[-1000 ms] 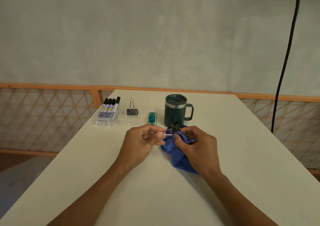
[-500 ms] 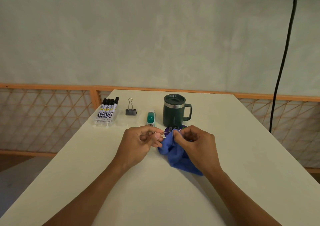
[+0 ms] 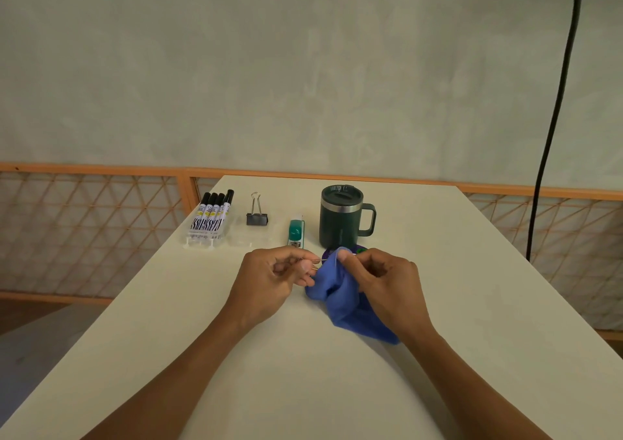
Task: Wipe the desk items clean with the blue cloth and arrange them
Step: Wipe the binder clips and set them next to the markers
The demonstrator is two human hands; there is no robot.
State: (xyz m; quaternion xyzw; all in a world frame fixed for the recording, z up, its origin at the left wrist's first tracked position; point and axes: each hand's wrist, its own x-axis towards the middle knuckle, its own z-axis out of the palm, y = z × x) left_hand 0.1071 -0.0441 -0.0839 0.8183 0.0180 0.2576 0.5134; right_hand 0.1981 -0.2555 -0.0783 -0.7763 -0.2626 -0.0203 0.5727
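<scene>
Being wiped, a clip point(image 3: 316, 264) is pinched steady by the left hand point(image 3: 269, 279); the blue cloth point(image 3: 340, 299) is pinched round it by the right hand point(image 3: 386, 282).

blue cloth point(image 3: 347, 301): crumpled in a heap mid-desk point(image 3: 472, 271), top edge lifted and pinched by the right hand point(image 3: 387, 281).
second clip point(image 3: 315, 264): only thin silver wire pokes out of the cloth's left side, pinched by the left hand point(image 3: 269, 281). Probably a binder clip, but the body is buried.
marker pack point(image 3: 210, 217): four black-capped markers in a clear case, lying flat at the row's left end.
binder clip point(image 3: 257, 213): black, silver handles up, just right of the markers.
green dispenser point(image 3: 296, 233): teal and white, lying flat between clip and mug.
mug point(image 3: 340, 217): dark green, lidded, upright, handle pointing right.
purple disc point(image 3: 359, 250): peeking out between cloth and mug.
</scene>
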